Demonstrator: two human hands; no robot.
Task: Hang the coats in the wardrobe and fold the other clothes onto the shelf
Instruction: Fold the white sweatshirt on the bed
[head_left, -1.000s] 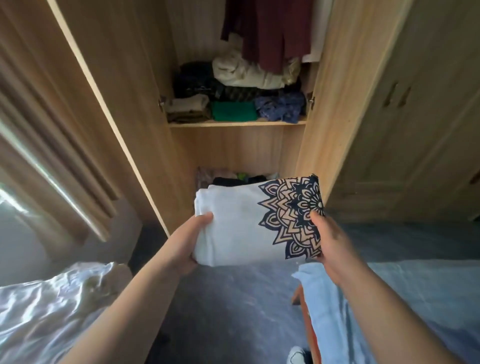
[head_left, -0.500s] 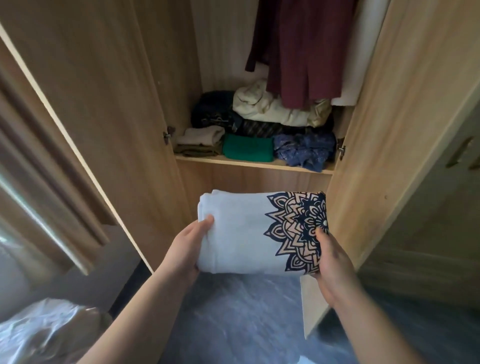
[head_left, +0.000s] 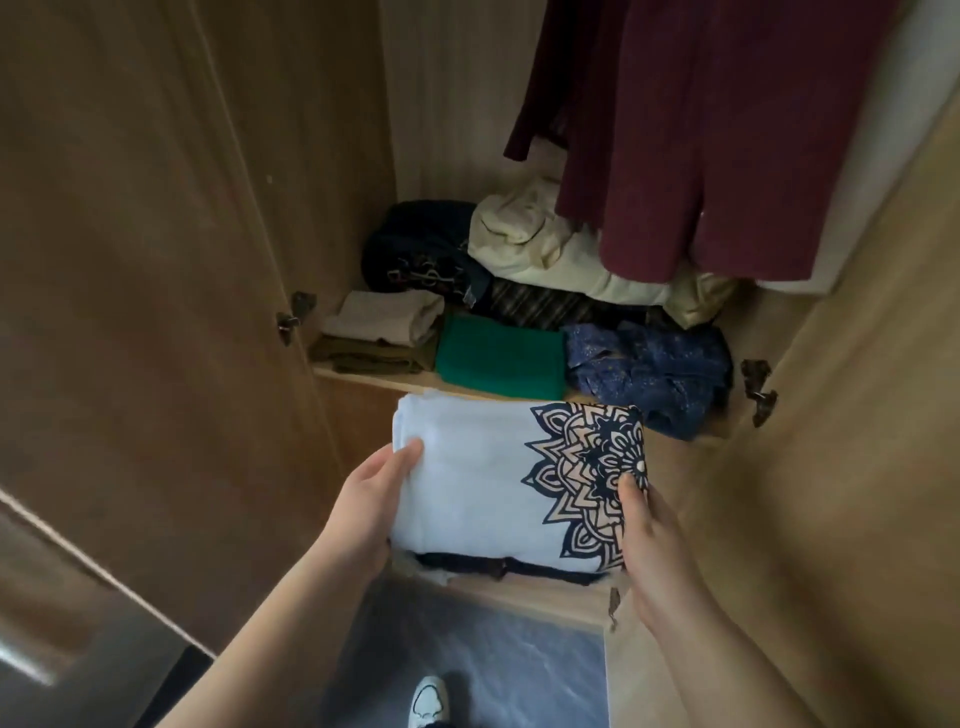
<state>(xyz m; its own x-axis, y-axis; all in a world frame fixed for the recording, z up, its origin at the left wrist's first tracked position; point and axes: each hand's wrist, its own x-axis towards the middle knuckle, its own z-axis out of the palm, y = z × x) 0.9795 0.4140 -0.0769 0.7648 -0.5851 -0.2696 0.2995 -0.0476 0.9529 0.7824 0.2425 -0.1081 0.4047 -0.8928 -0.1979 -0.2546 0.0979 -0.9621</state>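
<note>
My left hand (head_left: 363, 499) and right hand (head_left: 654, 535) pinch the folded shirt (head_left: 467, 478) flat, just before the shelf (head_left: 374, 378). The fingers underneath are hidden and probably curled.

Centre of the frame: the folded cloth (head_left: 467, 483) is white with a navy and beige mandala print on its right side. Above it are a plain green cloth (head_left: 501, 361) and a blue speckled garment (head_left: 654, 374). Upper right: a maroon coat (head_left: 701, 130). The wardrobe (head_left: 156, 260) is light brown wood grain.
</note>
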